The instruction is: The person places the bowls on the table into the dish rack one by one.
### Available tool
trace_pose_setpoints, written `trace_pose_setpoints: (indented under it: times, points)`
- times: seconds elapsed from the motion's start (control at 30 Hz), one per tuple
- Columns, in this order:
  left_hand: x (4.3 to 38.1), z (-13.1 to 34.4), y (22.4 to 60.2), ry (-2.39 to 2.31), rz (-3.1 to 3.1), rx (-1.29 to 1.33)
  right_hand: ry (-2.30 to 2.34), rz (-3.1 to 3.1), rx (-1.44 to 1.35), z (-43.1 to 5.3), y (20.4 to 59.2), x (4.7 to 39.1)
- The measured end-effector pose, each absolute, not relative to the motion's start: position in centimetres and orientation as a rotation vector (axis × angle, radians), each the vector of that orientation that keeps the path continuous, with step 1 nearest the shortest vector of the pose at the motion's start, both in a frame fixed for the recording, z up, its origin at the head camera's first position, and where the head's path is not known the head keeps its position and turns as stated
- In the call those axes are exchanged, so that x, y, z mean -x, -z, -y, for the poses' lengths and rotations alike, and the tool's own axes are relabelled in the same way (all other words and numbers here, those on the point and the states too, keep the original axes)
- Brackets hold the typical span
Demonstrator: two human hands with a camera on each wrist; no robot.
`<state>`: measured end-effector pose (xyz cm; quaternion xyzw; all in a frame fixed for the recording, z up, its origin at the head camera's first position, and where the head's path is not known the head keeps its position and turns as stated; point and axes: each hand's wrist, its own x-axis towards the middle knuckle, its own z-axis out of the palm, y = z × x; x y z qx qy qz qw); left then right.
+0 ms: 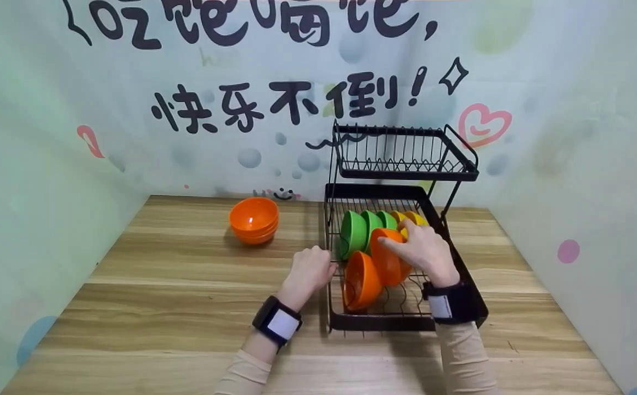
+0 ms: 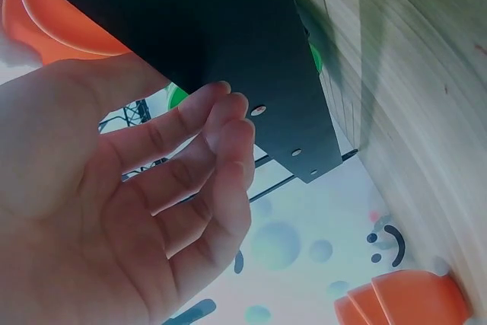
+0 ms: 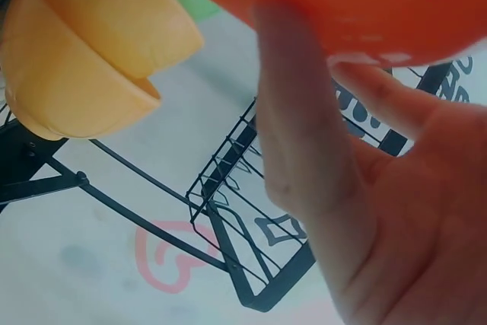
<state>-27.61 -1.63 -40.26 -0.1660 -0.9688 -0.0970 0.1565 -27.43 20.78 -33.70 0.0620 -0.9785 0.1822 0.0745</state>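
My right hand (image 1: 428, 252) pinches an orange bowl (image 1: 388, 258) by its rim, thumb on one side and fingers on the other. This bowl is tilted on its side above the lower tier of a black dish rack (image 1: 381, 322). Just left of it, a second orange bowl (image 1: 359, 282) stands on edge in the rack. At the rack's left side, my left hand (image 1: 310, 269) holds the tray edge; in the left wrist view its curled fingers (image 2: 217, 135) lie against the outer wall, and the thumb tip is hidden behind it.
Green bowls (image 1: 354, 233) and yellow bowls (image 3: 91, 58) stand on edge in a row behind the orange ones. A stack of orange bowls (image 1: 254, 219) sits on the wooden table (image 1: 186, 307), left of the rack. An upper wire shelf (image 1: 406, 175) rises over the rack's back.
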Motion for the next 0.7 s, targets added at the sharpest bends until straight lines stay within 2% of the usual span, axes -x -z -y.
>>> trace_pose_setpoints:
  times: [0.7]
  points:
    - [27.5,1.8,40.0,0.311,2.813,0.481,-0.494,3.154,-0.289,-19.5,34.7,27.8]
